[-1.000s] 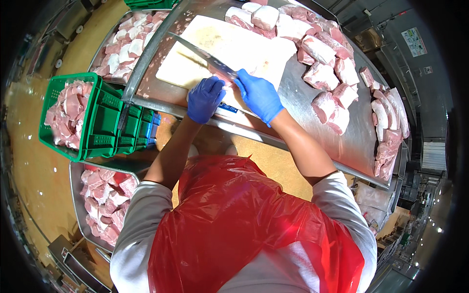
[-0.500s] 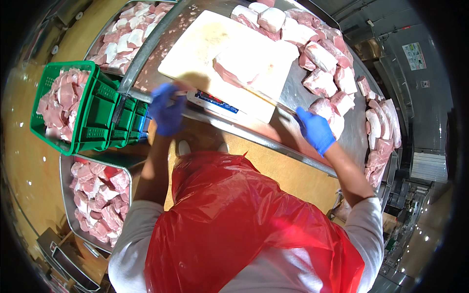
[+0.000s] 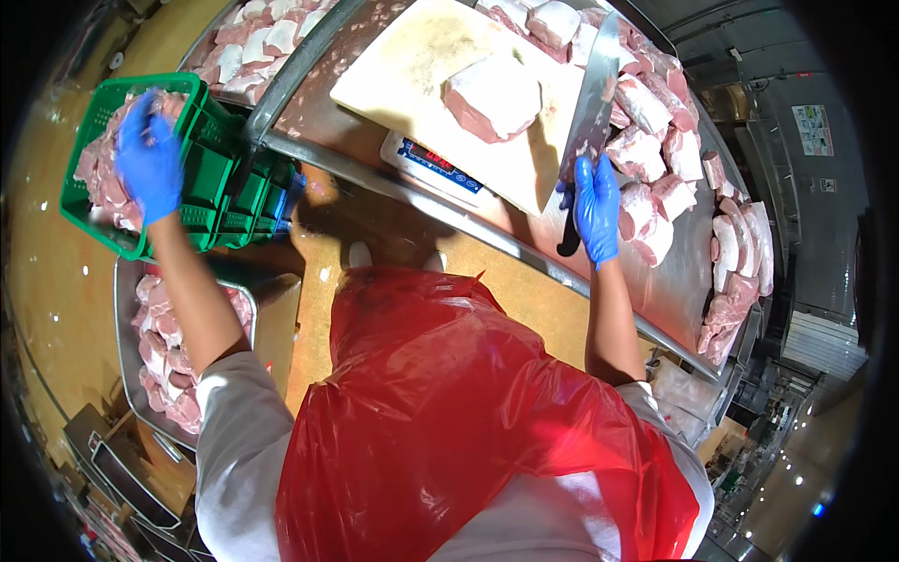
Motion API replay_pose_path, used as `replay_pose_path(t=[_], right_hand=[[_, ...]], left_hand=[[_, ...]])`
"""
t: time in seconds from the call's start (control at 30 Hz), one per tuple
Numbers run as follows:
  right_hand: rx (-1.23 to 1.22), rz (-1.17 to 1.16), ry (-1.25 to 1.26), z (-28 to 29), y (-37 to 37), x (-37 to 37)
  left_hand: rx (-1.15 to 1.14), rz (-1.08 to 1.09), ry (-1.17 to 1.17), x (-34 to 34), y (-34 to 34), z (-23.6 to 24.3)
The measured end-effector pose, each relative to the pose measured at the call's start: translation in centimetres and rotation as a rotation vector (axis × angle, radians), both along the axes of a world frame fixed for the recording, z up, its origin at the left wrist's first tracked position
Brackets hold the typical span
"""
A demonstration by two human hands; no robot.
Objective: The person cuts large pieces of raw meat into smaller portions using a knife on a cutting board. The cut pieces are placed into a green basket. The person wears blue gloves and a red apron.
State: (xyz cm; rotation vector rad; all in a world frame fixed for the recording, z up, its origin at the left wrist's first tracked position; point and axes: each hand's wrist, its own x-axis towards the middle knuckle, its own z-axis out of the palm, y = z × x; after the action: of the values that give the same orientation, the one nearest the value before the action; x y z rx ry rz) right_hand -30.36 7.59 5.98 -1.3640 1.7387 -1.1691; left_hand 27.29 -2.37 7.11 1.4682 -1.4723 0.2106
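Note:
My right hand (image 3: 596, 208), in a blue glove, grips the black handle of a long, wide-bladed knife (image 3: 599, 84). The blade points away from me along the right edge of the white cutting board (image 3: 398, 70). On that board rests a thick block of pale meat with a white fat layer (image 3: 493, 98), apart from the knife. Over at the left, my blue-gloved left hand (image 3: 150, 159) is above the sliced meat (image 3: 101, 178) in a green crate (image 3: 194, 103). Its fingers are somewhat blurred but look spread, with nothing visible in them.
A scale with a blue panel (image 3: 435, 169) pokes out under the board on the metal table (image 3: 318, 155). Many meat blocks (image 3: 641, 150) lie to the right, with longer strips (image 3: 735, 244) beyond. Metal bins of meat stand behind the crate and below it (image 3: 169, 347).
My left hand has swung left from the table edge to over the green crate. The knife has turned from lying across the board's near side to pointing away along its right edge.

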Motion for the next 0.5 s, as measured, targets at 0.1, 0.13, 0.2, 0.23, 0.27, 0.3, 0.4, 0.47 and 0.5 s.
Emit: replay_pose_path(t=[0.1,0.13,0.2,0.23,0.27,0.3,0.4,0.47,0.5], right_hand=[[-0.009,0.019,-0.128,0.6,-2.2,0.0],[-0.033,0.023,-0.179,0.7,-3.1,0.1],[-0.074,0.021,-0.284,0.5,-4.4,0.2],[-0.034,0.030,-0.374,-0.1,-5.0,-0.2],[-0.027,0.016,-0.403,-0.6,-5.6,-0.2],[-0.021,0.002,-0.431,-0.9,-6.2,0.0],[0.007,-0.051,-0.550,-1.8,-7.8,0.5],[0.021,-0.019,-0.643,-3.1,-9.6,0.6],[-0.068,-0.047,-0.676,-5.8,-11.5,-1.0]], left_hand=[[0.218,-0.361,0.153,-10.9,-1.5,-2.1],[0.259,-0.456,0.198,-13.3,-2.2,-2.7],[0.331,-0.635,0.361,-17.6,-3.9,-4.2],[0.336,-0.645,0.298,-19.1,-4.6,-4.6],[0.413,-0.744,0.383,-20.4,-5.5,-5.2],[0.489,-0.845,0.468,-21.6,-6.4,-5.9],[0.445,-1.056,0.627,-25.8,-8.7,-7.6],[0.479,-1.054,0.460,-27.7,-10.8,-9.4],[0.584,-1.089,0.533,-29.9,-10.8,-9.6]])
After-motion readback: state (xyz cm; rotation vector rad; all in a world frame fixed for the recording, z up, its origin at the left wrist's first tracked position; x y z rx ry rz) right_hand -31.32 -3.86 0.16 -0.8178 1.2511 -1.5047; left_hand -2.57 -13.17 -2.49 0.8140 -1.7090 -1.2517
